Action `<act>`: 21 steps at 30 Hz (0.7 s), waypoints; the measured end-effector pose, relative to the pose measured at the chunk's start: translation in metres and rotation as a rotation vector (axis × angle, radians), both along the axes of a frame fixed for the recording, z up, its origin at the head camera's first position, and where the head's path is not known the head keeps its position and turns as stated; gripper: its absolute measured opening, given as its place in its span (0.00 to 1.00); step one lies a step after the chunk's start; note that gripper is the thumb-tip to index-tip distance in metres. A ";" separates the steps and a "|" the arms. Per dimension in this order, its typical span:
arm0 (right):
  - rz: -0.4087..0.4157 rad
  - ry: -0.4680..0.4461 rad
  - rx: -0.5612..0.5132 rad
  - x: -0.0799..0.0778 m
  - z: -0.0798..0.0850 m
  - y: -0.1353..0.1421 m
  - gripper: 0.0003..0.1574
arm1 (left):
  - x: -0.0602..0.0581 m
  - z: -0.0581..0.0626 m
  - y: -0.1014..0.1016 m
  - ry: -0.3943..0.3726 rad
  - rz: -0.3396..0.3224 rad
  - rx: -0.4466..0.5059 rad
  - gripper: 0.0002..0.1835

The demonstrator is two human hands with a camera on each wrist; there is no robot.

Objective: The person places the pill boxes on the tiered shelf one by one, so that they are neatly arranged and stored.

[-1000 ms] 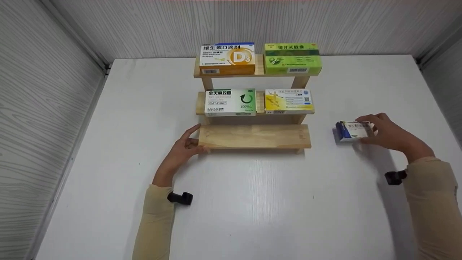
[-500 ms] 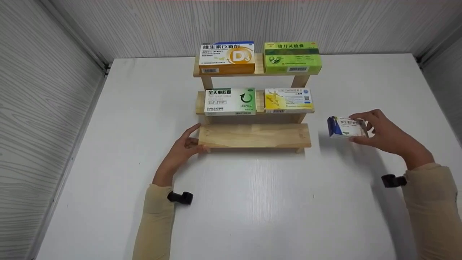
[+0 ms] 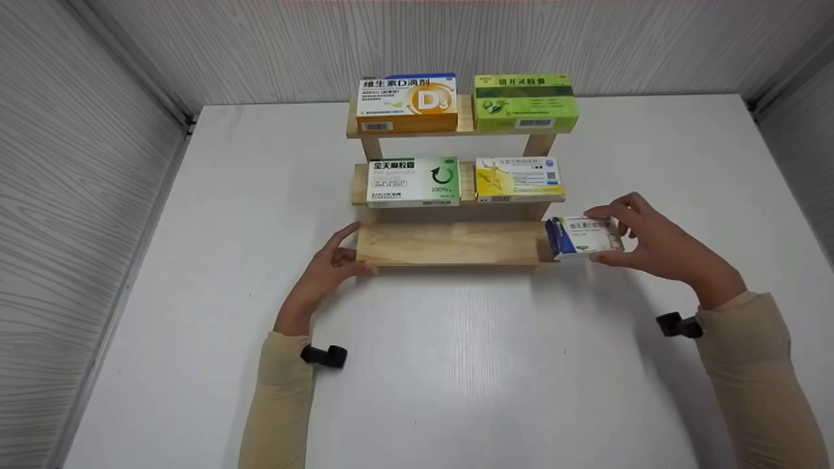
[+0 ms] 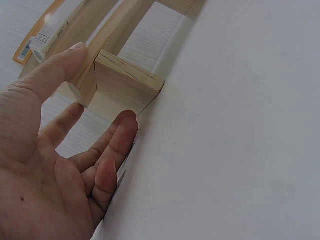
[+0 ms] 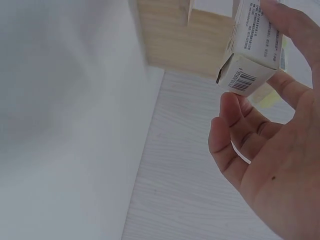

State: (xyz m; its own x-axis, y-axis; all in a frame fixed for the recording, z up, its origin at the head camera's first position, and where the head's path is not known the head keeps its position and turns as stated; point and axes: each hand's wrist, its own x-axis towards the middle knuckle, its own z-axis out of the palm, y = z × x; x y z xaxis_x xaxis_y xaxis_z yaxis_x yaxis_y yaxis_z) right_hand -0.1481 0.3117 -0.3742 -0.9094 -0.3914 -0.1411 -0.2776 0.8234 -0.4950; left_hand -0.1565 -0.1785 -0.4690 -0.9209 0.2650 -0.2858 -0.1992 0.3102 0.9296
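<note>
A small white and blue medicine box (image 3: 585, 235) is pinched between the thumb and fingers of my right hand (image 3: 658, 244). It overlaps the right end of the lowest step of the wooden stepped rack (image 3: 449, 244); its barcode end (image 5: 242, 80) faces the right wrist camera. At the rack's left end, my left hand (image 3: 329, 267) pinches the lowest board's edges between thumb (image 4: 62, 67) and index finger, while the other fingers curl loosely below. Bare wood shows along most of that step.
On the middle step sit a white and green medicine box (image 3: 414, 182) and a white and yellow one (image 3: 518, 177). The top step carries an orange and white D3 box (image 3: 407, 103) and a green box (image 3: 525, 102). Wood-grain panels (image 3: 417, 45) surround the white table (image 3: 417, 378).
My right hand has lifted the white and blue box off the table and carried it left to the lowest step's right end. The left hand stays at the rack.
</note>
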 end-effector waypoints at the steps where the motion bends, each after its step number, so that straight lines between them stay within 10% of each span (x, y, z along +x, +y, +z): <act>1: 0.003 -0.009 0.003 -0.001 0.001 -0.005 0.40 | 0.000 0.000 0.000 0.003 0.000 0.000 0.44; 21: 0.109 0.055 0.008 -0.009 -0.001 -0.082 0.41 | -0.003 -0.003 0.000 0.017 -0.005 -0.017 0.41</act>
State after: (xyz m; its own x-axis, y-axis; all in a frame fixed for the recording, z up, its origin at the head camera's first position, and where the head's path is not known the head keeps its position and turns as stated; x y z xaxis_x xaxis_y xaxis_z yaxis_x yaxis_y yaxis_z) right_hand -0.1575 0.2294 -0.3752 -0.8678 -0.4876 -0.0955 -0.3926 0.7908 -0.4696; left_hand -0.1596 -0.1784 -0.4718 -0.9245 0.2647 -0.2741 -0.1815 0.3266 0.9276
